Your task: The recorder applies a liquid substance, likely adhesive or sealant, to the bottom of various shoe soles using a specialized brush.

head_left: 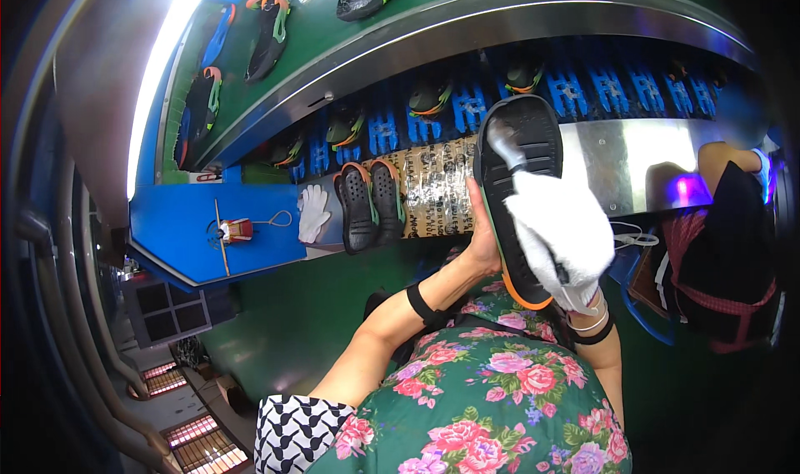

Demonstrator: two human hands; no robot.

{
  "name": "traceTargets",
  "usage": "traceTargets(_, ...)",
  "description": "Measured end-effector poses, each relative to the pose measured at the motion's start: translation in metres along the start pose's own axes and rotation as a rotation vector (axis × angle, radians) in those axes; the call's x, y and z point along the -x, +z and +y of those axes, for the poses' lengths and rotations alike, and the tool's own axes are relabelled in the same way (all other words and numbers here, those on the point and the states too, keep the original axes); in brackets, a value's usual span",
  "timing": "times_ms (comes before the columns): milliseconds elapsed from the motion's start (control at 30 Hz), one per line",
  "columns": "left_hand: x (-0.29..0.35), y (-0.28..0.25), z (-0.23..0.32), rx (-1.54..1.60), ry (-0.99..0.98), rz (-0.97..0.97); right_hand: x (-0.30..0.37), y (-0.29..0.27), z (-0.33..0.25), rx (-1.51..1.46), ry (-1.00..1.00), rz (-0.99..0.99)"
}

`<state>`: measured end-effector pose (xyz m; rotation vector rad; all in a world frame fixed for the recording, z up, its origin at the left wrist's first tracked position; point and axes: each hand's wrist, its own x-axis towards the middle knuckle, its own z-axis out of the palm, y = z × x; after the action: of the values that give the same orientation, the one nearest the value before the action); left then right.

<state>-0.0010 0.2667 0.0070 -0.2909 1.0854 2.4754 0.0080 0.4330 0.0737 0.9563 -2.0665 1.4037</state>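
Observation:
A black shoe (534,125) with a ridged sole and orange heel edge is held upright before me, toe pointing away. Bare, my left hand (483,234) grips its left side. A white knitted glove covers my right hand (562,228), closed round a small brush (506,140) whose blurred silvery end lies over the front of the sole. The brush handle is mostly hidden in the glove. Left of my left hand, a pair of black shoes (371,203) with orange and green trim lies on the bench beside a loose white glove (314,213).
Taped brown cardboard (436,189) covers part of the metal bench (617,161). Behind it runs a row of blue racks (569,99), some bearing shoes. More shoes lie on a green belt (450,3). On a blue panel (179,228) sits a small wound spool (237,230). Another person (729,249) is at right.

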Motion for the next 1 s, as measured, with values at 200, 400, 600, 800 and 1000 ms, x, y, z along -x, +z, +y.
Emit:
traceTargets(200, -0.008, 0.005, 0.006, 0.046, 0.105, 0.015, -0.008, -0.002, 0.002, 0.030, 0.106, 0.003)
traceTargets(400, -0.006, -0.033, -0.006, 0.098, -0.069, -0.040, -0.012, 0.013, 0.006, -0.041, 0.113, 0.079)
traceTargets(600, -0.017, -0.017, -0.013, 0.170, -0.008, 0.247, -0.004, 0.001, 0.018, -0.166, 0.150, 0.221)
traceTargets(800, -0.030, -0.040, -0.024, 0.247, -0.063, 0.069, -0.001, 0.008, 0.012, -0.101, 0.048, 0.118)
traceTargets(1000, -0.035, -0.091, -0.021, 0.258, -0.070, -0.054, 0.004, 0.004, 0.016, -0.078, 0.092, 0.109)
